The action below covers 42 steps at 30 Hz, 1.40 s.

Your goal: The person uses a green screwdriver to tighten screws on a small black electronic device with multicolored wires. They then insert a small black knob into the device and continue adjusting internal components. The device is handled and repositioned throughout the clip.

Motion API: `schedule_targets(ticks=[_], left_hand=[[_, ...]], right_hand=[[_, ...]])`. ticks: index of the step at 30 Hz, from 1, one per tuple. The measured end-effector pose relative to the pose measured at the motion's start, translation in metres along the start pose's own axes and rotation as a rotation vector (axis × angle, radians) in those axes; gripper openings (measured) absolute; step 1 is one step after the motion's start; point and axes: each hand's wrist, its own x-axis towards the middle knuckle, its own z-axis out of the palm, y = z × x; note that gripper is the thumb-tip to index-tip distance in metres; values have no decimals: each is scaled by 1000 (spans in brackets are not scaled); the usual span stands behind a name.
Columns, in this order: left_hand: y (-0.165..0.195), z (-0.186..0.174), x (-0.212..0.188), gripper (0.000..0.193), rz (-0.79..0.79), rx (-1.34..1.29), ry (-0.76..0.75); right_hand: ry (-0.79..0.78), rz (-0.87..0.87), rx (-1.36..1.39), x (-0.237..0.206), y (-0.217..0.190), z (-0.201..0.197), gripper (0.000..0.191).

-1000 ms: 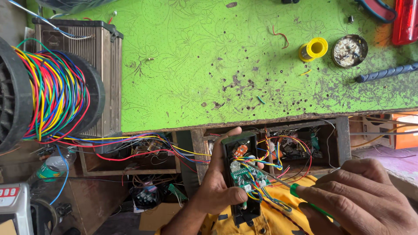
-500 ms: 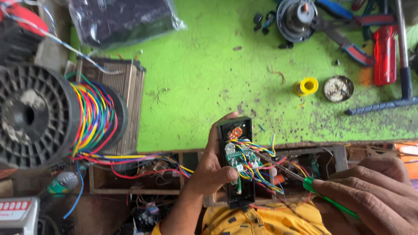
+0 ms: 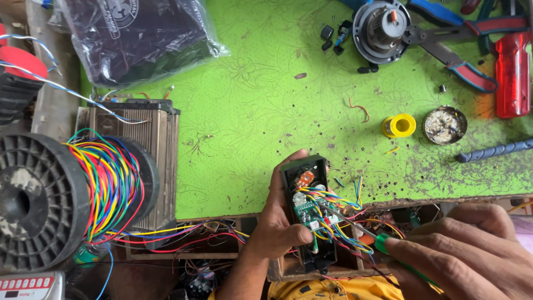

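Observation:
My left hand (image 3: pixel 277 222) grips a small open black box (image 3: pixel 308 214) holding a green circuit board and a tangle of coloured wires (image 3: pixel 341 219). It is held over the near edge of the green table (image 3: pixel 261 116). My right hand (image 3: pixel 466 255) holds a green-handled screwdriver (image 3: pixel 383 241), and its metal tip rests on the circuit board inside the box.
A big black spool of multicoloured wire (image 3: pixel 72 200) sits at left beside a metal case (image 3: pixel 150 155). A dark plastic bag (image 3: pixel 133 39) lies top left. On the table: yellow solder reel (image 3: pixel 398 126), round tin (image 3: pixel 444 125), motor part (image 3: pixel 380 25), pliers (image 3: pixel 461 50), red tool (image 3: pixel 512 72).
The view has tilted up the table, showing more tools at the far side. The box has risen against the table edge, and the screwdriver tip has come onto the board.

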Motion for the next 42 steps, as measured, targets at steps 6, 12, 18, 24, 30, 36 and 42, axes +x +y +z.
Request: schedule_targets(ticks=[6,12,18,24,30,36,42], left_hand=[[-2,-2,2,135,3,1,3],[-2,0,2,135,18,19,4],[-2,1,3,134,19,14,-6],[-1,1,3,133,14,4,-8],[-3,-1,1,133,9,2,-9],[-5,-4,1,139,37,-17,-45],[-8,2,-1,131,109,45,24]], right_hand=[[-39,-4,-1,9,-1,0,42],[-44,14,6,17,-8,1,40],[-83,27,-23,19,-9,1,40],[-98,15,-12,17,-3,3,41],[-133,22,8,19,-5,3,40],[-178,-35,-7,29,-11,-3,39],[-245,-2,15,39,-18,-11,41]])
